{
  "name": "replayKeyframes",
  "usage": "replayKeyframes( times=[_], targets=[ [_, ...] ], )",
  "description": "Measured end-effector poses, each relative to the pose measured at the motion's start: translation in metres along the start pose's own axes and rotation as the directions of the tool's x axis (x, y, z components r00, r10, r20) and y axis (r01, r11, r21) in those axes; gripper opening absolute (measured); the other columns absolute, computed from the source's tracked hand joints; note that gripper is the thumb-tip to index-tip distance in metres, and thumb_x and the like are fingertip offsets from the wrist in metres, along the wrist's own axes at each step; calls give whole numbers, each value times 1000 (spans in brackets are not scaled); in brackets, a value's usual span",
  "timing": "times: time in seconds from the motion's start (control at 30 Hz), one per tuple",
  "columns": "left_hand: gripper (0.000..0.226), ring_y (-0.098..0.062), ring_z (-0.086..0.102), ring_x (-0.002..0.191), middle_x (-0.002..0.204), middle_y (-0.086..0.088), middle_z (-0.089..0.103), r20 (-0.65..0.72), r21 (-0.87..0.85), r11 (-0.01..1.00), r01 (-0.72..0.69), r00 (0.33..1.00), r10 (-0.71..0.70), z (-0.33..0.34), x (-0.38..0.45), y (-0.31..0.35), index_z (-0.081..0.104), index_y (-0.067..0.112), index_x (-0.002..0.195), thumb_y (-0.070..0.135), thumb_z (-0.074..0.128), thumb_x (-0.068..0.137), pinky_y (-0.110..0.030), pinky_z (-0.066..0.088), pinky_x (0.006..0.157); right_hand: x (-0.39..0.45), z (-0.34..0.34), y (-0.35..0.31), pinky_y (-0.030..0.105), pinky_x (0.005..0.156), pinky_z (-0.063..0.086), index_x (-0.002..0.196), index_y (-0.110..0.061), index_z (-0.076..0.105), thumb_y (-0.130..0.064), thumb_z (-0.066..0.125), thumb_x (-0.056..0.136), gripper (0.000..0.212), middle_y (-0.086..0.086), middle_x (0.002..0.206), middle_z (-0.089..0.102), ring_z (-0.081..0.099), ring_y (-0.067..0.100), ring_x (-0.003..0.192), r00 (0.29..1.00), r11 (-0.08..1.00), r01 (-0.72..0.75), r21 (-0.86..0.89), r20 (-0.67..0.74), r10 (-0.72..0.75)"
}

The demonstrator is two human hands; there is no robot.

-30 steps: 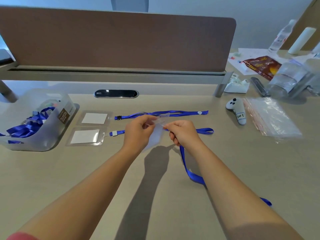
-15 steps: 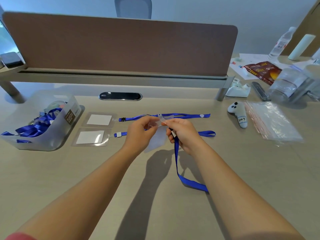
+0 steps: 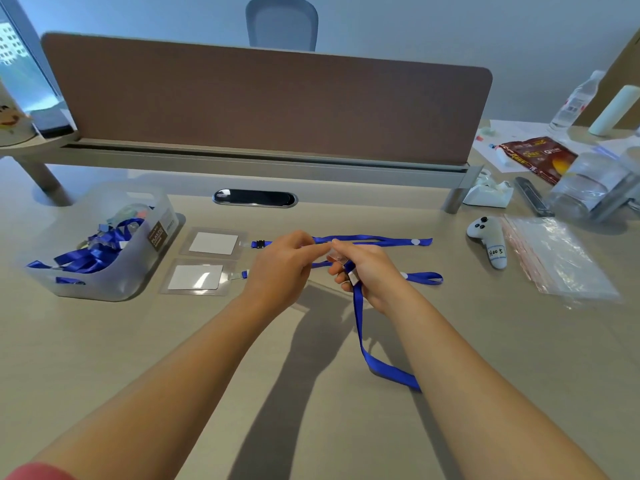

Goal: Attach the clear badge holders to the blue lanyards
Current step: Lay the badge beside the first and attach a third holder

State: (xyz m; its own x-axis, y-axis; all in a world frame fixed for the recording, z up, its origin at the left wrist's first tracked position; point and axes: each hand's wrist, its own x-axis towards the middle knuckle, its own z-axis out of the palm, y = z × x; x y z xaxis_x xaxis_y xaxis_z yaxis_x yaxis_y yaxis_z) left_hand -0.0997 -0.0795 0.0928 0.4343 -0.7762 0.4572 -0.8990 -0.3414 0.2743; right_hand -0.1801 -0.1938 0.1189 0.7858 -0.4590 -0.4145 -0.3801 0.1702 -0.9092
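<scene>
Above the surface's centre, both hands, left hand [image 3: 284, 268] and right hand [image 3: 372, 271], have drawn together since a second ago, pinching the barely visible clear badge holder [image 3: 337, 258] against the blue lanyard [image 3: 360, 327] trailing toward five o'clock, suggesting clipping is underway.

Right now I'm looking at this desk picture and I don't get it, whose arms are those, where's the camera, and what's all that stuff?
The camera sits on a person's head, looking down at their own two bare arms. The left hand and right hand meet over the desk, pinching a small clear piece between them; the right hand also holds a blue lanyard that hangs to the desk. Beyond lie two finished badge holders on lanyards, with a bin of lanyards at left. At right sit a white controller and a plastic bag.
</scene>
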Motion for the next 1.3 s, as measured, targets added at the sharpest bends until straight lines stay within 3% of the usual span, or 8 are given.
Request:
replayKeyframes(
  times=[0.17,0.37,0.47,0.63,0.8,1.0,1.13,1.3],
  targets=[
    [29,-22,54,87,107,-13,62,76,-274,906,323,946,-315,-2,1,1,60,10,112,3,50,86,-27,42,75,2,6,-2,19,50,41,70,-11,59,-17,50,91,23,4,63,57,48,12,51,998,999,49,-11,31,-48],
    [19,-9,55,76,82,6,59,277,-558,652,513,856,-436,-11,4,-2,63,7,100,12,58,82,-13,44,65,3,13,-4,22,56,41,75,-10,60,-11,49,91,19,3,66,57,48,11,54,995,995,67,-80,72,-61],
    [15,-17,56,81,81,0,62,322,-610,574,546,833,-450,-13,4,-6,65,8,93,16,56,84,-25,45,72,3,17,-5,23,58,41,90,-3,63,-11,46,93,19,4,68,56,47,12,57,993,988,89,-125,88,-78],
    [15,-13,52,71,79,-6,61,294,-592,566,574,808,-511,-13,8,-10,66,6,86,14,53,86,-24,42,65,4,24,-5,20,58,39,109,8,58,-10,44,95,28,2,68,54,45,11,56,989,964,135,-229,92,-116],
    [18,-17,53,77,86,-10,63,307,-444,699,560,828,-469,-17,13,-10,66,4,95,15,54,85,-23,43,64,9,26,-3,20,64,43,107,10,59,-7,42,94,27,0,66,55,47,9,58,986,930,168,-327,78,-150],
    [19,-23,56,87,100,-16,66,339,-310,764,566,817,-467,-19,18,-11,63,3,97,15,55,85,-36,48,81,15,28,2,35,81,48,78,-13,56,-8,39,95,24,-3,67,54,49,8,62,979,877,205,-435,91,-184],
    [14,-22,54,78,83,-9,60,334,-287,774,565,816,-472,-17,19,-12,62,3,91,14,56,84,-38,50,78,18,30,5,37,77,48,79,-12,54,-10,38,95,22,-5,66,53,51,15,68,966,816,252,-520,87,-243],
    [6,-23,53,73,74,-7,57,317,-338,755,562,823,-471,-14,17,-17,58,9,77,11,59,82,-38,50,72,18,34,2,37,74,47,63,-25,43,-10,38,93,34,-4,66,52,51,19,75,954,775,282,-566,76,-291]
  ],
)
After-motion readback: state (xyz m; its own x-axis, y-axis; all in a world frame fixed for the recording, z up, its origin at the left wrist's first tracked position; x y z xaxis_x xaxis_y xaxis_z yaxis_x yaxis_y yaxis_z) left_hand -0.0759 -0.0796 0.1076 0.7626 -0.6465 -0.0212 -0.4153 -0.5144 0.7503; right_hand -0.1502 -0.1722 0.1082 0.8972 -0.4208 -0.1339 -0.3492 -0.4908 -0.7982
